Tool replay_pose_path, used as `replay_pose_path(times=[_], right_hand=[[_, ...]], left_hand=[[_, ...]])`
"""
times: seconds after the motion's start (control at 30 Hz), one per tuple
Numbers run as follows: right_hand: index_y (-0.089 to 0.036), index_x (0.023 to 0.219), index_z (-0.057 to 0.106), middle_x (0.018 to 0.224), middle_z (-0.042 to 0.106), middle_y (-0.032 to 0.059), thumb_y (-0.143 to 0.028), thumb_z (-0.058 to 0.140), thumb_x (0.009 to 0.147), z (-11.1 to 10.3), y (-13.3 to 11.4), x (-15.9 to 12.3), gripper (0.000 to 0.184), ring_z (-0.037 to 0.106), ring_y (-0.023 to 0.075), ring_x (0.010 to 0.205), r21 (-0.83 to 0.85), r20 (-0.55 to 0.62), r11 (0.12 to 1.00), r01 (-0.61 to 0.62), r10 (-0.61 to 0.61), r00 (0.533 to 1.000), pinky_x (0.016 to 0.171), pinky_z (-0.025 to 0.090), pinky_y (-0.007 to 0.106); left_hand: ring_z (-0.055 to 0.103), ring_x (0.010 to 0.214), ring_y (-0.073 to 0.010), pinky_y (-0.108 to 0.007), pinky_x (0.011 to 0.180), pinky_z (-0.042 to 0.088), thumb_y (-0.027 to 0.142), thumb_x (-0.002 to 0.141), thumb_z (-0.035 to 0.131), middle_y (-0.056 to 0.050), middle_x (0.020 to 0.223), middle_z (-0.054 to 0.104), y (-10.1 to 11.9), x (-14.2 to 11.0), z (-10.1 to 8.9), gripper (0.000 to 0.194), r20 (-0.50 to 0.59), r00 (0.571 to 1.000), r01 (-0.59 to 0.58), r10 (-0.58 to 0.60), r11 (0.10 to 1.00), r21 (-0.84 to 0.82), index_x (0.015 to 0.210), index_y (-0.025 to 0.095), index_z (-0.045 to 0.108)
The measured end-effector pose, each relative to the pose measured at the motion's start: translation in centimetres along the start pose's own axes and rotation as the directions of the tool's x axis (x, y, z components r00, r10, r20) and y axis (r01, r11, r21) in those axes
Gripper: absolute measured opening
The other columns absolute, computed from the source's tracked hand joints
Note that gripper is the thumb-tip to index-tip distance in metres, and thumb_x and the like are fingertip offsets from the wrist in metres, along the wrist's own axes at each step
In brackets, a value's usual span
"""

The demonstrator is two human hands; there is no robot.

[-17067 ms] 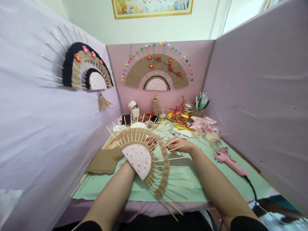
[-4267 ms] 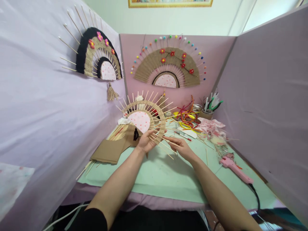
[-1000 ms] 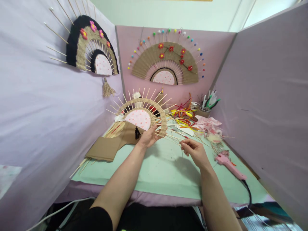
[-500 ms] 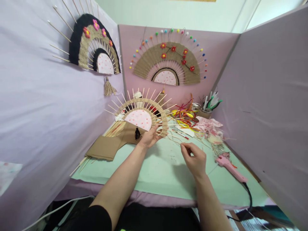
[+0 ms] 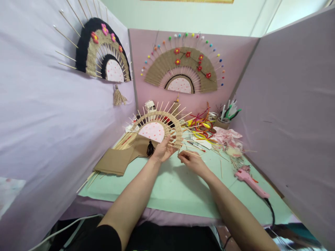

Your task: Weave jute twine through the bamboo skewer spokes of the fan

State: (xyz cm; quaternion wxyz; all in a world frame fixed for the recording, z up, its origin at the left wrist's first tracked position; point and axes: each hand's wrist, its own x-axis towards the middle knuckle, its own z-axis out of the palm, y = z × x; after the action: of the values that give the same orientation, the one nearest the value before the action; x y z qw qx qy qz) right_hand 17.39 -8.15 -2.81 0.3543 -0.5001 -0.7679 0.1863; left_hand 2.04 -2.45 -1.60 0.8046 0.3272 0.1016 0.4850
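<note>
A half-round fan [image 5: 179, 134] of thin wooden sticks, woven with tan twine in arched bands, is held up above the table. Its centre is a white half-disc with pink spots [image 5: 152, 131], and a black tassel [image 5: 150, 148] dangles below. My left hand [image 5: 164, 149] grips the fan by its lower right part, the fingers partly hidden behind it. Close to the right end of the woven band, my right hand [image 5: 191, 159] is closed in a pinch on a thin strand of twine [image 5: 179, 152] coming off the fan.
Folded brown cardboard [image 5: 113, 161] and loose sticks lie at left. A pink glue gun [image 5: 251, 183] with a black cord rests at right. Coloured pipe cleaners [image 5: 200, 127], crumpled spotted cloth [image 5: 226, 135] and a tool pot [image 5: 222, 123] stand behind. Finished fans [image 5: 157, 69] hang on the partitions.
My right hand has moved left and slightly up, from out over the table to the fan's right end. The fan has tipped and lowered slightly in my left hand.
</note>
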Motion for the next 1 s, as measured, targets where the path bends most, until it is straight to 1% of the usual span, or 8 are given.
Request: replay_pose_path(times=[0.07, 0.17, 0.27, 0.37, 0.53, 0.7, 0.8, 1.0], right_hand=[[-0.018, 0.066, 0.060, 0.059, 0.059, 0.0007, -0.033, 0.050, 0.081, -0.5, 1.1, 0.8, 0.023, 0.050, 0.0125, 0.052, 0.097, -0.069, 0.992, -0.078, 0.085, 0.994, 0.052, 0.038, 0.023], [-0.017, 0.073, 0.061, 0.060, 0.059, 0.0018, -0.041, 0.051, 0.080, -0.7, 2.2, 1.1, 0.027, 0.049, 0.0131, 0.052, 0.238, -0.255, 0.964, -0.123, 0.184, 0.949, 0.050, 0.038, 0.024], [-0.016, 0.078, 0.063, 0.068, 0.062, 0.0039, -0.044, 0.053, 0.078, -0.8, 2.2, 0.7, 0.030, 0.052, 0.0140, 0.056, 0.289, -0.405, 0.952, -0.102, 0.218, 0.888, 0.054, 0.041, 0.026], [-0.016, 0.079, 0.064, 0.070, 0.063, 0.0039, -0.044, 0.054, 0.078, -1.1, 1.8, 0.2, 0.030, 0.052, 0.0136, 0.056, 0.268, -0.472, 0.960, -0.083, 0.206, 0.857, 0.055, 0.041, 0.026], [-0.016, 0.078, 0.063, 0.065, 0.061, 0.0022, -0.042, 0.054, 0.079, -1.8, 1.5, -0.1, 0.028, 0.049, 0.0128, 0.055, 0.220, -0.487, 0.973, -0.069, 0.171, 0.857, 0.054, 0.040, 0.025], [-0.016, 0.080, 0.062, 0.066, 0.059, 0.0022, -0.040, 0.053, 0.080, -2.0, 1.8, -0.3, 0.026, 0.048, 0.0126, 0.056, 0.239, -0.447, 0.969, -0.066, 0.170, 0.878, 0.054, 0.039, 0.024], [-0.016, 0.080, 0.062, 0.066, 0.058, 0.0024, -0.041, 0.054, 0.079, -2.0, 2.2, -0.3, 0.027, 0.049, 0.0131, 0.057, 0.279, -0.413, 0.958, -0.069, 0.184, 0.892, 0.054, 0.039, 0.024], [-0.014, 0.082, 0.064, 0.066, 0.058, 0.0035, -0.044, 0.061, 0.073, -2.2, 2.6, -0.2, 0.032, 0.050, 0.0135, 0.058, 0.419, -0.285, 0.899, -0.124, 0.261, 0.922, 0.051, 0.037, 0.025]], left_hand=[[0.064, 0.088, -0.0202, -0.036, 0.086, 0.049, 0.027, 0.086, 0.049, -0.013, 0.090, 0.068, 0.0, 0.1, 0.0, 0.025, -0.013, 1.000, 0.007, -0.008, 1.000, -0.016, 0.096, 0.008, 0.062], [0.064, 0.090, -0.0196, -0.035, 0.087, 0.049, 0.022, 0.085, 0.049, -0.012, 0.089, 0.068, -0.2, 0.1, 0.0, 0.021, -0.012, 0.999, 0.037, -0.037, 0.999, -0.012, 0.094, 0.009, 0.063], [0.064, 0.091, -0.0201, -0.038, 0.089, 0.048, 0.021, 0.084, 0.051, -0.012, 0.089, 0.068, -0.5, 0.0, 0.1, 0.020, -0.002, 0.995, 0.095, -0.095, 0.995, 0.012, 0.093, 0.009, 0.064], [0.063, 0.091, -0.0206, -0.042, 0.091, 0.046, 0.021, 0.083, 0.052, -0.012, 0.092, 0.068, -0.7, -0.2, 0.3, 0.021, 0.012, 0.987, 0.157, -0.158, 0.987, 0.032, 0.095, 0.009, 0.064], [0.063, 0.092, -0.0215, -0.045, 0.091, 0.046, 0.020, 0.084, 0.050, -0.013, 0.095, 0.067, -0.6, -0.3, 0.3, 0.023, 0.042, 0.975, 0.215, -0.218, 0.974, 0.068, 0.099, 0.009, 0.063], [0.064, 0.089, -0.0213, -0.042, 0.089, 0.048, 0.019, 0.084, 0.052, -0.014, 0.097, 0.067, -0.4, -0.2, 0.2, 0.024, 0.011, 0.976, 0.214, -0.217, 0.969, 0.124, 0.101, 0.009, 0.063], [0.065, 0.087, -0.0213, -0.041, 0.088, 0.048, 0.020, 0.083, 0.052, -0.014, 0.095, 0.067, -0.4, -0.2, 0.1, 0.023, -0.012, 0.979, 0.204, -0.204, 0.969, 0.140, 0.100, 0.009, 0.064], [0.065, 0.080, -0.0190, -0.041, 0.085, 0.050, 0.020, 0.083, 0.052, -0.012, 0.090, 0.068, -0.2, 0.1, -0.1, 0.020, -0.077, 0.985, 0.165, -0.156, 0.977, 0.135, 0.095, 0.009, 0.065]])
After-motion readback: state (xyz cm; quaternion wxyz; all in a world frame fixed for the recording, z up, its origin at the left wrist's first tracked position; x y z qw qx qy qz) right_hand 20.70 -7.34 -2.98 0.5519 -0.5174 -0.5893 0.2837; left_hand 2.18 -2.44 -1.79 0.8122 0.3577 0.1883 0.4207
